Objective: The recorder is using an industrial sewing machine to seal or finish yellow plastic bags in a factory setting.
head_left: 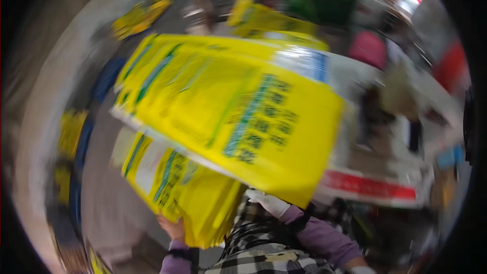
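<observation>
A stack of flat yellow printed bags slants down toward me at the lower middle. My left hand, bare, is closed on the near left edge of that stack. My right hand, in a white glove, lies at the near edge of a larger pile of yellow bags, close to the smaller stack's right side. Its fingers are blurred and partly hidden, so their grip cannot be made out. The larger pile has blue-green stripes and dark print, and overlaps the smaller stack's far end.
More yellow bags lie beyond the large pile. A white sheet with a red band is at the right. Several yellow bundles lie along the left, near dark blue items. A pink thing shows at the back right. Motion blurs the surroundings.
</observation>
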Demonstrator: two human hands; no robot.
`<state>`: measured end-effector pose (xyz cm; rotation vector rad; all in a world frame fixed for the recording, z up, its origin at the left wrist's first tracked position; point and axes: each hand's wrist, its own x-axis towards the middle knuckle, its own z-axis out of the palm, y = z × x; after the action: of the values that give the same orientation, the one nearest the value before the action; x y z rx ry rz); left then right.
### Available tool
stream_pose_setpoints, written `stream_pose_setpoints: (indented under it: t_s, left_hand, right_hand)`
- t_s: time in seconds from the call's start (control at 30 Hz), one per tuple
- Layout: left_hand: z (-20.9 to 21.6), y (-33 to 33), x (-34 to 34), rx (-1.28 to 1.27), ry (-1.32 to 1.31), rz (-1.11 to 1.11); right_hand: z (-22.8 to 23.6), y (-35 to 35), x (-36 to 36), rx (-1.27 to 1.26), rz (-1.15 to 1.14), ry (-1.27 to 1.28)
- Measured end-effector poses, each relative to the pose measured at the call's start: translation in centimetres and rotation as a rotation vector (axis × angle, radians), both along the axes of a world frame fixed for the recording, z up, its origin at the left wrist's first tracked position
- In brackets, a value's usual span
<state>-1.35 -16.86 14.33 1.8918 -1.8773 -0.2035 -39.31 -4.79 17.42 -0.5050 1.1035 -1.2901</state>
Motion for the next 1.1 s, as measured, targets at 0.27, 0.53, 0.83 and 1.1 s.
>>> stream_pose_setpoints:
  t_s: [0.27,0.53,0.83,1.1]
  left_hand:
    - [15.3,-2.9,-32.8,-0.150,-0.543,-1.543]
    - [14.0,-13.1,-35.5,-0.140,-0.546,-1.188]
    - [13.7,4.9,-44.6,0.830,0.401,-1.405]
    - [14.4,2.3,-43.2,0.979,1.153,-0.866]
  right_hand:
    - [5.6,11.5,-7.7,-0.081,-0.324,0.045]
    - [7.1,14.6,-16.2,-0.038,-0.746,-0.264]
    - [7.0,8.2,-13.7,0.003,-0.810,0.128]
    - [6.4,11.2,-14.6,0.263,-0.778,1.049]
